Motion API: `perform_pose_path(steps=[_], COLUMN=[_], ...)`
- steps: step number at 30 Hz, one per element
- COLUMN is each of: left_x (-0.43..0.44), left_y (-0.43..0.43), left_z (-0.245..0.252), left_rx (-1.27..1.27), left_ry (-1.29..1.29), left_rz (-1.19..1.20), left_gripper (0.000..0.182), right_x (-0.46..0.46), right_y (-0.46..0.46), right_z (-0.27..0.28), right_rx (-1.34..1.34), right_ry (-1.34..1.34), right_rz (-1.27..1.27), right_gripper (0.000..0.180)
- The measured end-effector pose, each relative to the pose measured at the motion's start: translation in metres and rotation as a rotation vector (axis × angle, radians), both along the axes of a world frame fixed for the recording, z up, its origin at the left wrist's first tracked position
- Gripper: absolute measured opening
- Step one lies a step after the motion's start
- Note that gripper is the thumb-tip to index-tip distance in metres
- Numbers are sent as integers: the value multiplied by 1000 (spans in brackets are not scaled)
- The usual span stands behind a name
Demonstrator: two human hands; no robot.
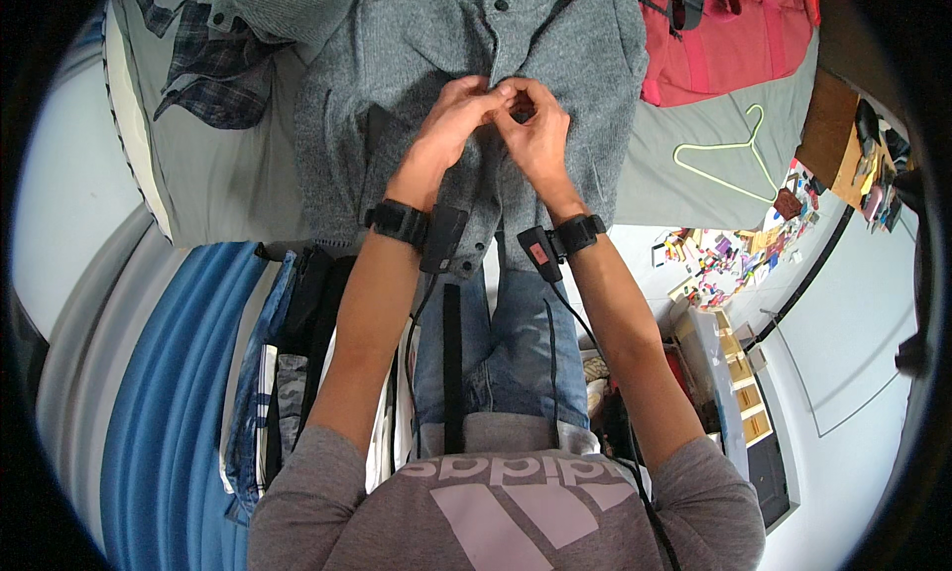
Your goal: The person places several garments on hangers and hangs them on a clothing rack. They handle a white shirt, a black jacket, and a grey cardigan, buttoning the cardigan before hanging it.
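A grey knit cardigan point(416, 43) lies spread on the bed before me, its bottom edge hanging over the near side. Both hands meet at its front opening, below a dark button point(500, 5). My left hand point(461, 114) has its fingertips on the cardigan's front edge, touching those of the other hand. My right hand point(534, 121) pinches at the same spot with thumb and forefinger, the other fingers curled. The fingers hide what lies between them. Lower on the front edge, dark snaps or buttons point(468, 265) show.
A pale green hanger point(725, 173) and a red bag point(729, 50) lie on the bed's right side, with dark plaid cloth point(216, 73) at left. Small colourful items point(721, 262) cover floor at right. Hanging clothes point(249, 392) and a blue curtain point(163, 392) stand at left.
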State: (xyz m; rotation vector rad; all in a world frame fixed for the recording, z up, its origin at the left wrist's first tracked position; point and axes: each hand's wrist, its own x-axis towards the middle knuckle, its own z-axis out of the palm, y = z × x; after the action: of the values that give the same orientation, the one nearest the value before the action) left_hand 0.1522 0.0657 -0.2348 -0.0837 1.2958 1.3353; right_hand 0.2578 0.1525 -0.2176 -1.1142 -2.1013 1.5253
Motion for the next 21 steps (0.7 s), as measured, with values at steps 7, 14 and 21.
perform_pose_path(steps=[7,14,21], left_x=[-8,-6,-5], left_y=[-9,-7,-3], left_z=[-10,-8,-13], left_rx=[26,93,20], left_ry=[-118,-127,-109], left_rz=[45,88,160], left_gripper=[21,20,22], right_x=[9,12,12], right_y=[11,17,24], right_z=[-7,-14,-16], right_rx=[-218,-372,-333], right_ry=[63,114,136], right_rz=[-13,0,37], right_gripper=[29,31,34])
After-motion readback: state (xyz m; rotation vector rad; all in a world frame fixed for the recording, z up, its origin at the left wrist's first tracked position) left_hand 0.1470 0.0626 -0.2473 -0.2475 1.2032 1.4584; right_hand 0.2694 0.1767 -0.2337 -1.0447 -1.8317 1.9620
